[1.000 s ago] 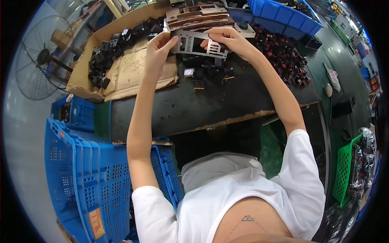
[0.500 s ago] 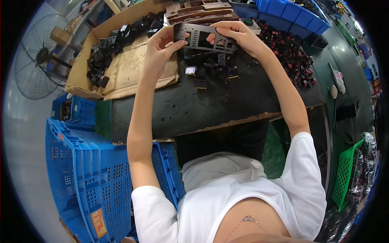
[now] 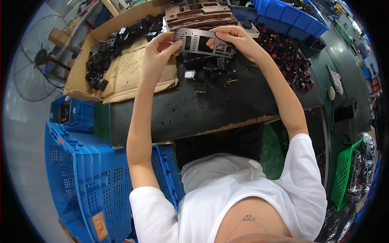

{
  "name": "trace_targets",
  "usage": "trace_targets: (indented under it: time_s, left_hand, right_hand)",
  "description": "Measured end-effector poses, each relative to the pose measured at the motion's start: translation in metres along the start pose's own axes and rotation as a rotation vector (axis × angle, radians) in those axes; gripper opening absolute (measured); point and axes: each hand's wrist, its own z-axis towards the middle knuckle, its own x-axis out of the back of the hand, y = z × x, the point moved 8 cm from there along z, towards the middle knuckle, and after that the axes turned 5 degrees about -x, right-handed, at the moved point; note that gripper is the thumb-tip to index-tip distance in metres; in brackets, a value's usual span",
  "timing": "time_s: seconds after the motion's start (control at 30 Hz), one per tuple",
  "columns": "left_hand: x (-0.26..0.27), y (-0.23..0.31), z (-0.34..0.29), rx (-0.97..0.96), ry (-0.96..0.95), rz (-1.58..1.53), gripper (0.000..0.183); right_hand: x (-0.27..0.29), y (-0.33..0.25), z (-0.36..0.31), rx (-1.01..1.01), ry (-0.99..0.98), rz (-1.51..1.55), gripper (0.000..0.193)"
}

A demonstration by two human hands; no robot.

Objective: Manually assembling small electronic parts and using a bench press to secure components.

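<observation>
Grey plate [image 3: 191, 43] between both hands [image 3: 157, 52]

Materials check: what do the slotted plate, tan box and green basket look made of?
Slotted plate: probably metal, satin grey, thin with crisp cutouts. Tan box: likely cardboard, matt, with ragged edges. Green basket: apparently smooth plastic, evenly coloured, with lattice walls.

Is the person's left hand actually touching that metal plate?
Touching. In the head view, the left hand pinches the metal plate at its left end.
</observation>
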Motion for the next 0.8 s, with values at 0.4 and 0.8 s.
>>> trace_targets:
  time_s: [0.4,0.8]
  left_hand:
    - [0.004,0.013,-0.001,-0.149,-0.027,0.140,0.019]
    - [0.024,0.030,0.003,-0.213,0.027,-0.053,0.028]
  right_hand:
    - [0.002,-0.010,-0.001,0.031,0.166,-0.156,0.017]
    - [0.008,-0.009,-0.002,-0.047,0.215,-0.207,0.016]
